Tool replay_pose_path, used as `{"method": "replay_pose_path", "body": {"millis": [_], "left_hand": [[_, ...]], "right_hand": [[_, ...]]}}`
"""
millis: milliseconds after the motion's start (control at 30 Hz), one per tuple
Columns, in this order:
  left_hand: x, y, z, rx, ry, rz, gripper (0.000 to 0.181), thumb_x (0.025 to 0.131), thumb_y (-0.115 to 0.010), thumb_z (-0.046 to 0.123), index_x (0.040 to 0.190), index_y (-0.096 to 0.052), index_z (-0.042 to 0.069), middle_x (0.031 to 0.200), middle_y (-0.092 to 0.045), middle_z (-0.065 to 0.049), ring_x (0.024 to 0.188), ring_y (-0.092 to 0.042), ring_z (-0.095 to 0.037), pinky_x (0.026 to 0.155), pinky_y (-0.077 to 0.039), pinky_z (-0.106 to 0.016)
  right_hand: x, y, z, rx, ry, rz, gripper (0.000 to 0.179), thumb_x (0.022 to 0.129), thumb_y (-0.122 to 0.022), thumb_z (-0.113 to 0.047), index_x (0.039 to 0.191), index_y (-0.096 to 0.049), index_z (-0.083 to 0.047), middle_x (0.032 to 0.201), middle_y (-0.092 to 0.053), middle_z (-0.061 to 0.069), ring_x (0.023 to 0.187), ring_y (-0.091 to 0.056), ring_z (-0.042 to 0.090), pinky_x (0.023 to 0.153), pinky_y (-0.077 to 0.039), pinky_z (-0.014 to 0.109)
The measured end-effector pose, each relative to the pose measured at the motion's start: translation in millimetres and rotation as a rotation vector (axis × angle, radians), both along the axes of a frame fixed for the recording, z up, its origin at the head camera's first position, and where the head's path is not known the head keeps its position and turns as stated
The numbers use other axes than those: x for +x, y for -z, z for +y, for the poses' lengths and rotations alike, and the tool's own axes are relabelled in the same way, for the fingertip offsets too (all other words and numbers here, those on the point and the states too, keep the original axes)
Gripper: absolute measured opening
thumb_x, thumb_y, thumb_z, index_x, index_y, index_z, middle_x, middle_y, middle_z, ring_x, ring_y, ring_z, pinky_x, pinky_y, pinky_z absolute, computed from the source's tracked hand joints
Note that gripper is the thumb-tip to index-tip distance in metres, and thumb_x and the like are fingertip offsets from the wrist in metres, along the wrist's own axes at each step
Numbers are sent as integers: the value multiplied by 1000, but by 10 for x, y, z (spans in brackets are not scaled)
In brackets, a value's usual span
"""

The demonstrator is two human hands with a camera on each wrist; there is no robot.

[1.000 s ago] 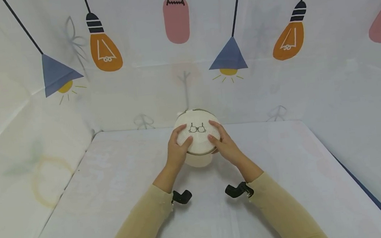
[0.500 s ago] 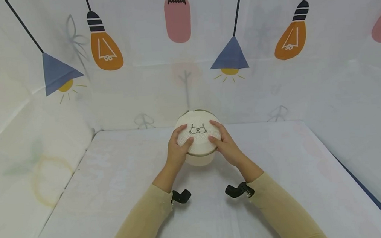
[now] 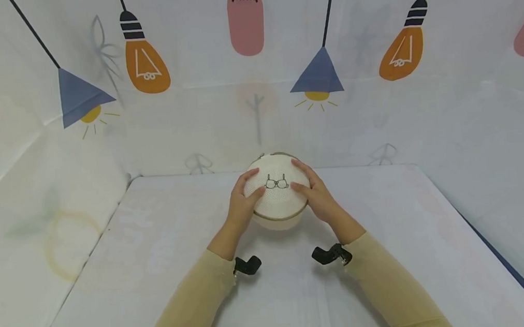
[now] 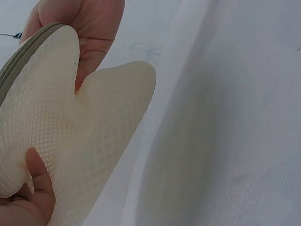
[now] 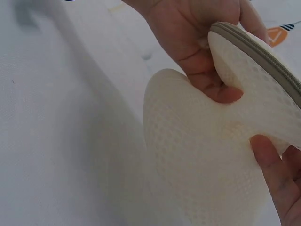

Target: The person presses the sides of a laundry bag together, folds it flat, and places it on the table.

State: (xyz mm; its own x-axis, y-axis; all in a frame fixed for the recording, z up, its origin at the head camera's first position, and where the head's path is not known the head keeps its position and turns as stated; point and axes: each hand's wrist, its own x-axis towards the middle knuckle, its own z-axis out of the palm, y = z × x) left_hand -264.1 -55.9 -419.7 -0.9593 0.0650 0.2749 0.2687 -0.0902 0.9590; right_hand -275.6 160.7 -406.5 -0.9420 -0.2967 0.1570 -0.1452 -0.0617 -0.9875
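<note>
A round, cream mesh laundry bag (image 3: 278, 199) with a small glasses drawing on top is held above the far part of the table. A grey-green zipper (image 5: 263, 54) runs round its edge. My left hand (image 3: 241, 205) grips its left side, thumb on the upper face. The right side is gripped by my right hand (image 3: 323, 200), its thumb likewise on top. In both wrist views, fingers dent the soft mesh underside (image 4: 108, 103), which bulges below the zipper. Whether anything is inside cannot be seen.
A white-covered table (image 3: 169, 275) lies beneath my hands. Behind it hangs a white cloth backdrop (image 3: 211, 121) printed with lamps and bulbs. Black wrist mounts (image 3: 248, 265) jut inward from both beige sleeves (image 3: 192, 304).
The laundry bag has shifted slightly right and down in the head view and looks a little larger. My right hand has moved slightly right with it; both hands keep their grip.
</note>
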Motion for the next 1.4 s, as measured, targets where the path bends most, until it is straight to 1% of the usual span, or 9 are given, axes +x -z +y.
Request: {"method": "replay_pose_path", "body": {"millis": [100,200,467,667,733,900,1067,1233,1400], "left_hand": [[-17,9,0,10,19,-32,54,94,-67,5,145,-49,8,158,-36,-8,148,-28,-25,122,-20,-42],[-31,21,-3,9,34,-57,53,94,-66,3,145,-49,9,160,-34,-7,149,-25,-24,122,-18,-42],[-46,23,-19,-30,50,-79,53,94,-65,4,143,-51,13,160,-34,-4,149,-26,-23,122,-18,-41],[-49,29,-23,-12,87,-90,52,95,-63,3,145,-49,13,162,-30,-5,148,-27,-22,121,-21,-38],[-46,33,-20,-9,100,-90,53,96,-62,4,146,-47,12,162,-28,-6,148,-27,-24,121,-22,-39],[-37,46,-18,-47,111,-96,53,98,-61,10,148,-45,16,163,-26,-7,150,-24,-25,122,-19,-42],[-44,82,-27,-73,116,-106,54,98,-59,12,149,-43,18,164,-24,-5,151,-18,-23,123,-13,-42],[-48,93,-41,-90,130,-87,57,98,-59,11,151,-40,17,165,-21,-6,152,-14,-25,123,-10,-45],[-51,100,-66,-113,152,-68,60,98,-60,12,153,-36,19,166,-17,-6,153,-12,-26,123,-11,-45]], "right_hand": [[-15,1,18,-4,-15,-14,67,101,-56,-7,160,-26,-20,168,-11,2,133,-44,31,86,-54,25],[-19,-6,34,3,-29,-19,67,101,-56,-7,160,-26,-19,168,-10,0,139,-37,33,87,-53,24],[-30,6,55,-12,-76,-16,67,101,-55,-6,160,-27,-20,167,-14,1,138,-37,31,89,-52,23],[-51,30,34,-66,-97,-23,66,99,-53,-1,159,-28,-15,167,-12,-3,147,-26,28,96,-48,20],[-53,35,30,-89,-100,-34,67,99,-53,1,159,-28,-14,167,-12,-5,147,-25,28,95,-49,20],[-33,32,32,-158,-121,-74,69,96,-51,5,159,-27,-12,167,-12,-4,145,-29,30,91,-52,22],[-19,36,46,-202,-152,-114,71,95,-50,7,159,-25,-12,167,-11,-3,139,-39,22,91,-53,23],[-23,56,60,-210,-160,-134,70,97,-49,6,160,-25,-14,166,-15,1,126,-52,16,88,-54,24],[-34,70,66,-205,-161,-129,69,97,-49,4,159,-24,-14,165,-16,6,124,-53,15,89,-54,24]]}}
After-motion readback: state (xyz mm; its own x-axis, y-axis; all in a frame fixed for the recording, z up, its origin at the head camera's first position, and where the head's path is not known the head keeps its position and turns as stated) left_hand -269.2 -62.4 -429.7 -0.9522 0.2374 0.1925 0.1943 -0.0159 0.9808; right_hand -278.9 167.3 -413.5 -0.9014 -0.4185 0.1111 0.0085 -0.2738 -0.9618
